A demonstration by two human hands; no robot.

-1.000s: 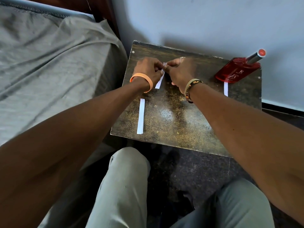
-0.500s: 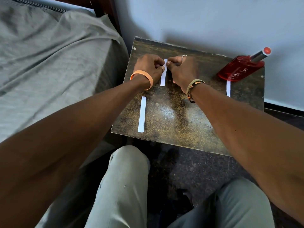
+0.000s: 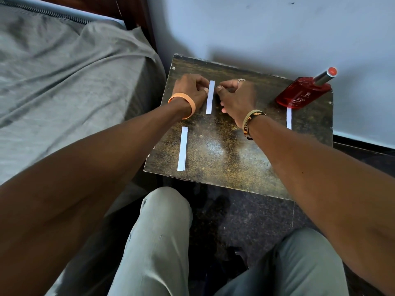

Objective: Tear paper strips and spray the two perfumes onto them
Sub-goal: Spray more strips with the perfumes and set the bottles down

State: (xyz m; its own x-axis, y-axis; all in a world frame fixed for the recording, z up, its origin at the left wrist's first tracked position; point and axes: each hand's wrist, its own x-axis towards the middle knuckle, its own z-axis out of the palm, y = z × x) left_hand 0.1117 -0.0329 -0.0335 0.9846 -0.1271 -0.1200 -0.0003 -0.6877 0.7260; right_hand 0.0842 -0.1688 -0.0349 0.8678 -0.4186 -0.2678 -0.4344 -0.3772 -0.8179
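A white paper strip (image 3: 210,97) lies straight on the small dark table (image 3: 235,167), near its far side. My left hand (image 3: 189,92), with an orange wristband, has curled fingers and its thumb tip on the strip's left edge. My right hand (image 3: 237,97), with a woven band, is curled too, and its fingertips pinch the strip's right edge. A second strip (image 3: 182,148) lies flat at the near left. A third strip (image 3: 289,118) lies at the right, just in front of a red perfume bottle (image 3: 303,94) with a silver, red-tipped cap. Only this one perfume is in sight.
A bed with a grey sheet (image 3: 64,82) stands directly left of the table. A pale wall (image 3: 256,28) runs behind the table. My knees in grey trousers (image 3: 158,242) sit below the table's near edge, over a dark floor.
The strip was tilted and lifted between my fingertips; it now lies straight on the table. Both hands have stayed at its upper part.
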